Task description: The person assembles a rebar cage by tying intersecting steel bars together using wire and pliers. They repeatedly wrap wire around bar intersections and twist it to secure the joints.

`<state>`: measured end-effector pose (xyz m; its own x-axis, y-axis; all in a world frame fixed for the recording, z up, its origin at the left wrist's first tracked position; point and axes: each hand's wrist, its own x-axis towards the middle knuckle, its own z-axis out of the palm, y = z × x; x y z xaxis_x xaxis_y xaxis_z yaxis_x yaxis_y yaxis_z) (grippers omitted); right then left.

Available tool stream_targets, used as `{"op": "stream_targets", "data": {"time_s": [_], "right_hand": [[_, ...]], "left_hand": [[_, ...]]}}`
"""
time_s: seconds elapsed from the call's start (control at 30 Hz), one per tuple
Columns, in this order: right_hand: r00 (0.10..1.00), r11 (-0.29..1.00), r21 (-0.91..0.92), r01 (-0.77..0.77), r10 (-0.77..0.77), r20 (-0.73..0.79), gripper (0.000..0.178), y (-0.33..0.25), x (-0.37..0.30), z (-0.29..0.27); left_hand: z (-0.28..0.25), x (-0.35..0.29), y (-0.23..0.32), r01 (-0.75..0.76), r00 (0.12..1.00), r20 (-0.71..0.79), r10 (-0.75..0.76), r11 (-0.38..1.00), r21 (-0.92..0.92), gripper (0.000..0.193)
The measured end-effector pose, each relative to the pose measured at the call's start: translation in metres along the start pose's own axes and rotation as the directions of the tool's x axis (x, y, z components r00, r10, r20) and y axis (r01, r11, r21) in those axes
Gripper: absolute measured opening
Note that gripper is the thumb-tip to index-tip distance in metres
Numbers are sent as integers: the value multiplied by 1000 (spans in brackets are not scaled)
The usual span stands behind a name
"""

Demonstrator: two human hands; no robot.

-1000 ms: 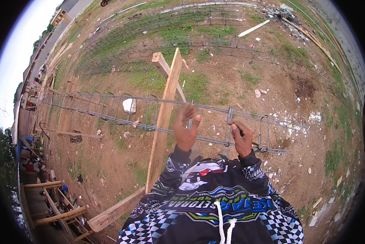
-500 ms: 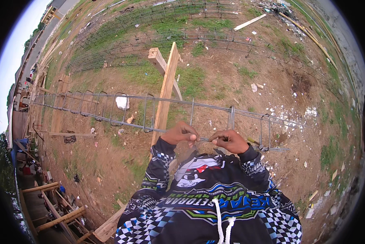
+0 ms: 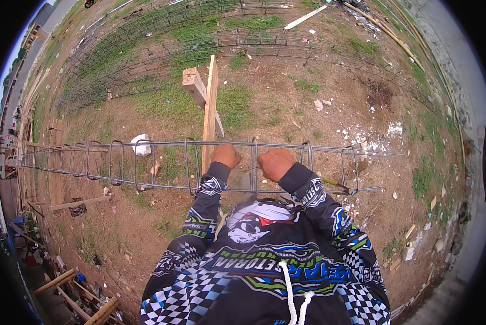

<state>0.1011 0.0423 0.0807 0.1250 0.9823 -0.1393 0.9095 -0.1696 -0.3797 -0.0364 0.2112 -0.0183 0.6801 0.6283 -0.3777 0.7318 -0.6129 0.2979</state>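
Observation:
A long rebar cage [image 3: 162, 144] of thin steel bars with square stirrups runs left to right in front of me. My left hand [image 3: 225, 155] is at the far bars, next to a wooden post, its fingers curled in and what they hold hidden. Just right of an upright stirrup [image 3: 255, 176], my right hand [image 3: 275, 163] is closed with its knuckles up. Its fingertips are turned away from view, so I cannot make out what is in them. A tool with a yellowish handle [image 3: 329, 182] rests by the near bars at the right.
The wooden post [image 3: 210, 103] and a short beam [image 3: 194, 85] stand under and beyond the cage. More rebar cages [image 3: 162, 51] lie on the grass. A white lump [image 3: 141, 145] sits on the ground at left. Scattered white debris [image 3: 370, 135] lies at right.
Both hands have moved from the near bars to the far bars and turned knuckles up. A stirrup that leaned between them stands straighter. My view has shifted slightly right.

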Motion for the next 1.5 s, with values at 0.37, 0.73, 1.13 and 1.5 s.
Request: {"op": "stream_targets", "data": {"time_s": [0.37,0.73,1.13,1.5], "right_hand": [[947,963,-143,-230,256,195,15,-34,27,-26],[930,928,-76,-366,360,-74,12,-52,1,3],[689,802,339,-491,596,-412,12,-33,-62,-21],[858,937,75,-342,344,-381,9,-22,-56,-11]], "left_hand": [[-39,39,9,-325,935,119,335,941,-96,42],[-70,55,26,-205,879,340,334,909,-364,66],[-77,51,26,-50,874,349,338,777,-628,37],[-68,54,15,-172,855,261,449,719,-674,29]]}}
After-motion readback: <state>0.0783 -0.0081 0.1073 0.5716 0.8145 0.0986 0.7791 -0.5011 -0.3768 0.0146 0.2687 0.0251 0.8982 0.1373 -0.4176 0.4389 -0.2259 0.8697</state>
